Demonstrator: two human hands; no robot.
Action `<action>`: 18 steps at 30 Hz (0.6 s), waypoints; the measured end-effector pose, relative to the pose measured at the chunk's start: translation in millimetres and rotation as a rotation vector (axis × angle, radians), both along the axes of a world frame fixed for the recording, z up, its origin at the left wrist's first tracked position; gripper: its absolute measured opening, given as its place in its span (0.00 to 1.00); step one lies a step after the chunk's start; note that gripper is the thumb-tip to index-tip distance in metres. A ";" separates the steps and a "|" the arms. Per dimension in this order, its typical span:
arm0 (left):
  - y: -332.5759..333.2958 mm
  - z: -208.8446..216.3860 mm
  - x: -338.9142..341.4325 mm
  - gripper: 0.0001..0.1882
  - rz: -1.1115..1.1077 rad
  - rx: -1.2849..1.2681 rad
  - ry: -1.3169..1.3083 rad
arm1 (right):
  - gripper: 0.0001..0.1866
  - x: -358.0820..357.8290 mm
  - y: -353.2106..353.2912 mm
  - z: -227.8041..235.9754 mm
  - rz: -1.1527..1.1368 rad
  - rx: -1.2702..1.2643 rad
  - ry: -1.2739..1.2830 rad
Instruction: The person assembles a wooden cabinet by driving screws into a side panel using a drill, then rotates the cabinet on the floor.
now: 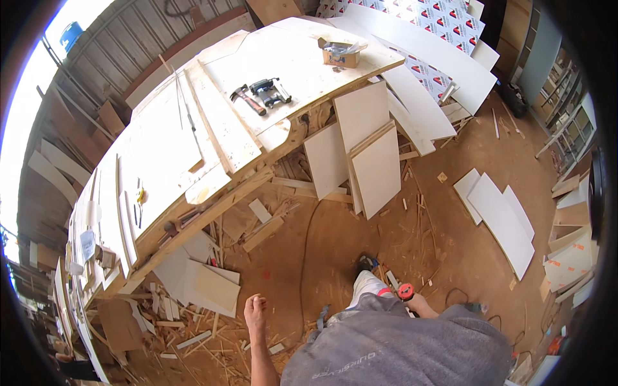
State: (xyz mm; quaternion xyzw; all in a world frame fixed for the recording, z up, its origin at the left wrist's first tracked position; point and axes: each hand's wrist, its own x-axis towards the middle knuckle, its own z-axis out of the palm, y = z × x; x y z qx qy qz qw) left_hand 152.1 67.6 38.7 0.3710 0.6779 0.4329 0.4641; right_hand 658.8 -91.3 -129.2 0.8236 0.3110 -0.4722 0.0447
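Head view: long white tabletop point(283, 55) as landmark. Right hand point(423, 307) on the person's side of the tabletop, well apart from it, closed around a red round-ended tool point(405, 291); lower part of the tool partly hidden. Left hand point(255, 310) also off the tabletop's near edge, fingers bent toward the palm; cannot tell whether they press together. Nearest it, pale boards point(215, 289) below the tabletop's near edge, among wood scraps point(194, 341). On the tabletop: nail gun point(262, 86) just beside a red-and-black tool point(248, 101); cardboard box point(341, 58) near its right end; wooden strip point(208, 122) across its middle. White panels point(376, 170) lean at its near edge; more sheets point(502, 222) on the floor point(347, 231), well to its right.
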 end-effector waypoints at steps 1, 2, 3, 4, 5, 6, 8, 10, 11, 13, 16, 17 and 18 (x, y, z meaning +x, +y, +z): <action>25.4 1.2 10.0 0.14 -0.038 0.038 0.013 | 0.26 8.4 6.0 0.7 -0.008 -0.018 0.011; 55.1 13.0 29.5 0.14 -0.068 0.059 0.021 | 0.26 20.5 19.3 4.2 -0.010 -0.037 0.025; 86.0 31.1 55.2 0.14 -0.105 0.066 0.024 | 0.26 33.6 27.2 13.5 -0.050 -0.063 0.048; 116.7 45.3 81.1 0.14 -0.145 0.071 0.025 | 0.26 46.0 36.6 22.2 -0.092 -0.090 0.069; 147.0 55.8 99.9 0.14 -0.169 0.098 0.007 | 0.26 57.7 59.5 33.2 -0.121 -0.102 0.096; 182.4 56.2 122.8 0.14 -0.211 0.128 -0.036 | 0.27 75.9 73.3 31.7 -0.076 -0.022 0.093; 251.3 75.4 172.9 0.16 -0.319 0.203 -0.031 | 0.28 104.0 93.9 41.0 0.018 0.118 0.093; 306.6 123.3 214.8 0.15 -0.382 0.269 0.051 | 0.29 103.2 140.3 79.1 -0.053 0.148 0.173; 340.0 138.3 235.6 0.15 -0.413 0.299 0.048 | 0.30 105.3 156.4 92.9 -0.097 0.209 0.163; 402.1 158.6 282.6 0.16 -0.497 0.369 0.067 | 0.31 120.3 164.9 92.8 -0.231 0.313 0.126; 504.3 175.2 344.0 0.17 -0.580 0.502 0.130 | 0.28 128.3 170.4 79.2 -0.283 0.456 0.083; 536.1 184.7 363.9 0.17 -0.608 0.530 0.154 | 0.24 125.7 173.6 79.9 -0.355 0.369 0.098; 567.0 195.7 386.2 0.17 -0.638 0.562 0.171 | 0.23 124.0 169.9 76.1 -0.433 0.313 0.135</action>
